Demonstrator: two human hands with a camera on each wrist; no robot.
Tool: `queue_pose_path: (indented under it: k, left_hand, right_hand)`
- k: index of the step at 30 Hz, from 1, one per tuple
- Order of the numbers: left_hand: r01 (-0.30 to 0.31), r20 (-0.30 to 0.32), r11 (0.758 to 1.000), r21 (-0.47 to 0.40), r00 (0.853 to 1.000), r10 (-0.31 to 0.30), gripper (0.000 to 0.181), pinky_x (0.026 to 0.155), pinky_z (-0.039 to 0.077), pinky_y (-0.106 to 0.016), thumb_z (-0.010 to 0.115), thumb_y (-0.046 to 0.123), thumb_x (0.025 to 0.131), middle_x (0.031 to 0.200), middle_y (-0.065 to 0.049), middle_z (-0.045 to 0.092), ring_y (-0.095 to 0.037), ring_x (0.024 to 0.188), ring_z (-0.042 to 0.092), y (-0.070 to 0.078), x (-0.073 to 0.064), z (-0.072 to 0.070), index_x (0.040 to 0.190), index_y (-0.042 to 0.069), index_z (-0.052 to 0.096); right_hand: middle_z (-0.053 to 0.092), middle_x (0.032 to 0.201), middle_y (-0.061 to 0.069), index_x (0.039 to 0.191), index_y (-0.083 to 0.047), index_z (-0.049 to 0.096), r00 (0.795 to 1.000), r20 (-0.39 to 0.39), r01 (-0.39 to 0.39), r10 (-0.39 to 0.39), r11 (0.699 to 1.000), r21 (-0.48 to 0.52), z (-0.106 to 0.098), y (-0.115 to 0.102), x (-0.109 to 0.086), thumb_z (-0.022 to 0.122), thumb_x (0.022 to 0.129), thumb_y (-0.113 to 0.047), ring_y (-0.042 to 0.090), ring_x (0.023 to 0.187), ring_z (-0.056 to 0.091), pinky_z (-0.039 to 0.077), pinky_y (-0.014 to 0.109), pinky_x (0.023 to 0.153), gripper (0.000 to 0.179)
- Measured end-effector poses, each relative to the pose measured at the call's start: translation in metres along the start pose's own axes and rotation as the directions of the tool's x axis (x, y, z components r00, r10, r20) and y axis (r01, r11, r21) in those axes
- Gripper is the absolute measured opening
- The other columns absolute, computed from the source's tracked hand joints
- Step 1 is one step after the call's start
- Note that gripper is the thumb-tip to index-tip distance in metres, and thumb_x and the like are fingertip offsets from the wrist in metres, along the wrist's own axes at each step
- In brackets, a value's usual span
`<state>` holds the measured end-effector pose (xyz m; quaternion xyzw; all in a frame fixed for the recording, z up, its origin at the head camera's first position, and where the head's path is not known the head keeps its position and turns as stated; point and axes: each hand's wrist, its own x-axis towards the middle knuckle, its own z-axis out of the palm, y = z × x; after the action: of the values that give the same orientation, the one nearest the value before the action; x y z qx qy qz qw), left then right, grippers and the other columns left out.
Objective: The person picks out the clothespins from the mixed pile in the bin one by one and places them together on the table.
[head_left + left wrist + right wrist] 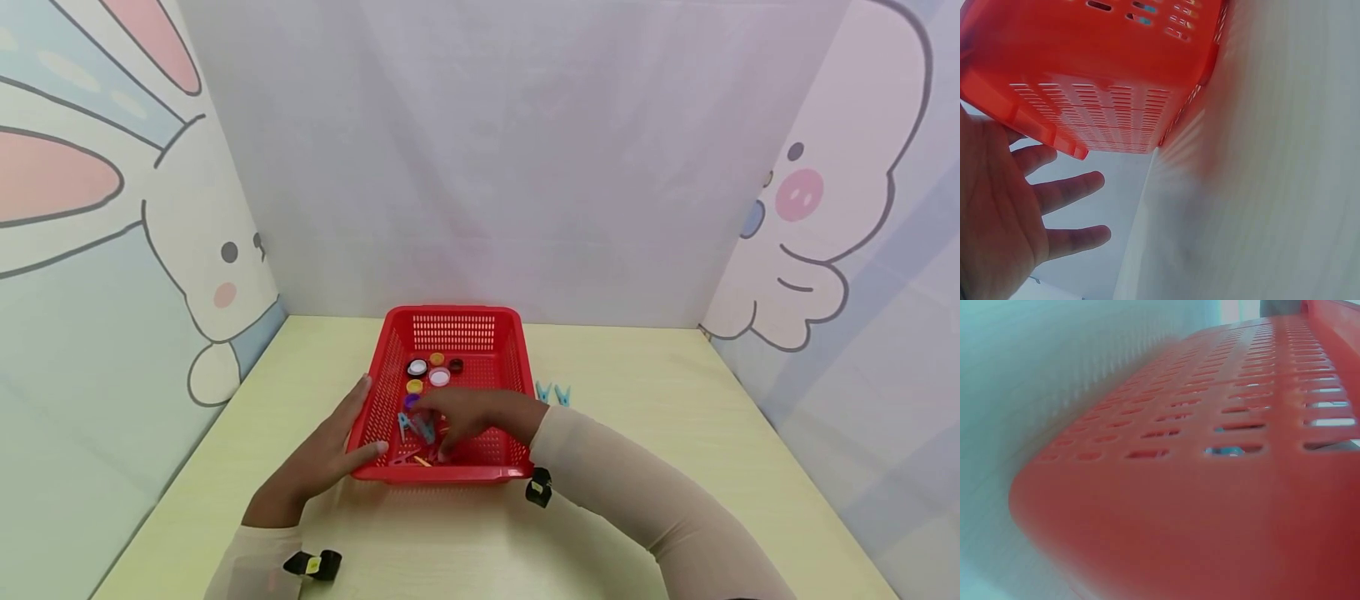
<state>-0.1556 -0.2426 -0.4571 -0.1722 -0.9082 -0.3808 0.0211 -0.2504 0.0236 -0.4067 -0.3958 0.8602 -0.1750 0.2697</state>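
A red plastic basket (465, 475) with slotted walls stands on the table. My left hand (322, 450) rests at its left front corner, thumb along the rim. In the left wrist view, the other fingers (1069, 192) spread straight outside the basket. My right hand (468, 412) reaches down inside, thumb and fingers apart around a blurred blue clothespin (424, 430). Another blue clothespin (403, 422) lies just left of it. The right wrist view shows the basket's outer wall (1197, 506), which hides the hand.
Behind the right hand, the basket holds a yellow cap (414, 387), a purple cap (412, 402), a pink-rimmed white lid (439, 377) and several other lids. Two light-blue clothespins (553, 393) lie on the table right of the basket. A grey wall panel (487, 167) rises behind.
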Motion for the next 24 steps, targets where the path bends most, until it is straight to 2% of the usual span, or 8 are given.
queue_pose_path:
  k: [4, 10, 14, 19, 24]
  left_hand:
    - [-0.01, -0.001, 1.0, -0.009, 1.0, 0.01, 0.117, 0.089, 0.069, -0.046, 0.084, 0.037, 0.092, 0.179, -0.021, 0.024, -0.045, 0.146, 0.049, 0.001, 0.0, -0.001, 0.177, 0.01, 0.008]
    - [-0.018, 0.0, 1.0, -0.015, 1.0, 0.018, 0.116, 0.09, 0.069, -0.046, 0.084, 0.035, 0.092, 0.179, -0.022, 0.024, -0.046, 0.147, 0.047, 0.002, 0.0, -0.002, 0.176, 0.01, 0.009]
    - [-0.009, 0.007, 0.999, -0.032, 1.0, 0.009, 0.117, 0.088, 0.07, -0.044, 0.085, 0.035, 0.092, 0.178, -0.021, 0.025, -0.046, 0.146, 0.049, 0.001, 0.0, -0.001, 0.177, 0.012, 0.007]
    - [0.004, 0.012, 0.999, -0.039, 1.0, -0.003, 0.118, 0.087, 0.07, -0.043, 0.085, 0.037, 0.092, 0.179, -0.021, 0.025, -0.046, 0.147, 0.048, 0.0, -0.001, -0.001, 0.177, 0.013, 0.007]
    - [0.013, 0.012, 0.999, -0.038, 1.0, -0.012, 0.117, 0.089, 0.07, -0.045, 0.084, 0.038, 0.092, 0.179, -0.021, 0.023, -0.048, 0.149, 0.047, 0.001, -0.001, -0.001, 0.177, 0.013, 0.007]
  right_hand:
    - [0.063, 0.146, -0.004, 0.16, -0.021, 0.055, 1.0, -0.022, 0.0, 0.0, 1.0, -0.007, -0.001, 0.0, 0.001, 0.097, 0.083, -0.022, 0.016, 0.134, 0.059, 0.064, 0.038, 0.104, 0.088]
    - [0.066, 0.127, -0.007, 0.151, -0.019, 0.064, 0.998, -0.024, 0.055, -0.055, 0.998, -0.008, -0.004, 0.002, 0.002, 0.094, 0.087, -0.022, 0.01, 0.118, 0.061, 0.062, 0.026, 0.096, 0.07]
    - [0.066, 0.125, -0.008, 0.149, -0.019, 0.067, 0.998, -0.023, 0.059, -0.058, 0.997, 0.04, -0.006, 0.002, 0.0, 0.094, 0.087, -0.022, 0.007, 0.115, 0.059, 0.061, 0.023, 0.091, 0.068]
    - [0.065, 0.132, -0.006, 0.15, -0.019, 0.066, 0.997, -0.029, 0.081, -0.078, 0.989, 0.127, -0.008, 0.004, -0.003, 0.095, 0.085, -0.022, 0.011, 0.12, 0.059, 0.063, 0.023, 0.088, 0.07]
    - [0.059, 0.146, -0.001, 0.147, -0.021, 0.067, 0.996, -0.023, 0.094, -0.092, 0.981, 0.169, -0.011, 0.006, -0.008, 0.095, 0.085, -0.027, 0.025, 0.138, 0.055, 0.064, 0.027, 0.091, 0.069]
